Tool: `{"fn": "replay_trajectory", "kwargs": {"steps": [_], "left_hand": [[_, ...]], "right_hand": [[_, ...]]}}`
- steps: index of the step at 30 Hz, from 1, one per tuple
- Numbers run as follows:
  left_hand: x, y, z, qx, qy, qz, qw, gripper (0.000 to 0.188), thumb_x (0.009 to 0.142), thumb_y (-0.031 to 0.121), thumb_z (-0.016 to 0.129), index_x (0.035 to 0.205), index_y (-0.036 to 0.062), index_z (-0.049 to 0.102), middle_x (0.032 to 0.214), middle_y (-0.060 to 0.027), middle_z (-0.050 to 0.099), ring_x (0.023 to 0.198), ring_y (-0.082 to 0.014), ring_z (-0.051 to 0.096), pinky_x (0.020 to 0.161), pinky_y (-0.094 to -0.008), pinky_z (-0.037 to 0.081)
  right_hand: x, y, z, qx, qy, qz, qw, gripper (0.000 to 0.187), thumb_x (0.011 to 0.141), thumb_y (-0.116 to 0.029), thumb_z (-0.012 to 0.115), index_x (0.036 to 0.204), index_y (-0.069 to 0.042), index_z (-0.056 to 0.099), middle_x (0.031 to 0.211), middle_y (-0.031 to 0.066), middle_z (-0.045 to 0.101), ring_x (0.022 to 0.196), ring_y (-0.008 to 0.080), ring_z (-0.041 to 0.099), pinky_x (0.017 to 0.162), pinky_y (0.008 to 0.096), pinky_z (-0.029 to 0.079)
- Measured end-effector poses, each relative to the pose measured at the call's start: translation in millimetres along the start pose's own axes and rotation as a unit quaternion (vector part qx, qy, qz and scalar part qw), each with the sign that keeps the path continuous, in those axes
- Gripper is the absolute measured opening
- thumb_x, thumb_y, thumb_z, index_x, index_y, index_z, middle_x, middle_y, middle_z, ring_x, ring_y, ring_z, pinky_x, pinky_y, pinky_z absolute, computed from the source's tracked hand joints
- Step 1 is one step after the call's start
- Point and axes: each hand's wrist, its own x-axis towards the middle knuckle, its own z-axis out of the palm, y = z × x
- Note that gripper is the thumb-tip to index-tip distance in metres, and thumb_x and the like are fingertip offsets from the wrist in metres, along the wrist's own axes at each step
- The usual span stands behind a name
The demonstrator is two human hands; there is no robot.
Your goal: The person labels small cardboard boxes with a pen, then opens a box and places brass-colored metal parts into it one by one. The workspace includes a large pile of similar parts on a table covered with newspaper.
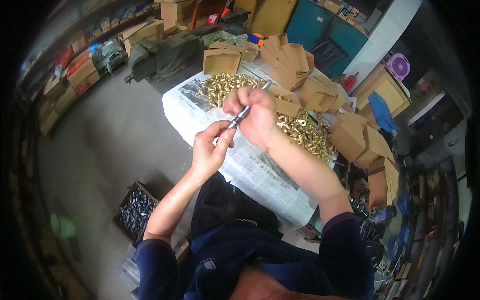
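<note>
A slim silver metal rod-shaped tool point(243, 114) slants up and to the right between my two hands, above the newspaper-covered table. My left hand point(210, 146) pinches its lower end between thumb and fingers; whether a small part sits in that pinch is too hidden to tell. Curled fingers of my right hand point(256, 114) wrap over the tool's upper part, and its tip sticks out past them. Just beyond my hands lies a heap of small brass fittings point(220, 88). Another pile of brass fittings point(307, 134) spreads beside my right forearm.
Newspaper point(250, 162) covers the table. Open cardboard boxes point(221, 62) and folded cartons point(352, 137) line its far and right sides. A bench vise point(150, 57) stands at the far left. On the floor to my left is a bin of dark metal parts point(136, 210).
</note>
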Motion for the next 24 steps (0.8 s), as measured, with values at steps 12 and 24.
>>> {"fn": "replay_trajectory", "kwargs": {"steps": [12,24], "left_hand": [[14,-27,-19,0.187,0.009,0.003,0.982,0.019,0.085,0.015,0.068,0.097,-0.0002,0.067,0.066,-0.0147,0.064,0.056,-0.0199,0.061,0.056,-0.0305,0.047],[65,-82,-23,0.068,-0.042,-0.072,0.994,0.019,0.090,0.016,0.064,0.095,-0.0026,0.063,0.065,-0.0060,0.061,0.061,-0.0102,0.058,0.058,-0.0255,0.046]], "right_hand": [[13,35,-41,-0.017,0.054,0.039,0.998,0.008,0.079,-0.014,0.046,0.074,-0.009,0.047,0.079,0.0073,0.053,0.081,0.0198,0.051,0.076,0.0313,0.041],[69,-50,-143,-0.660,-0.160,0.043,0.732,0.009,0.067,-0.008,0.061,0.069,-0.005,0.069,0.073,0.0048,0.065,0.064,0.0149,0.059,0.055,0.0273,0.043]]}}
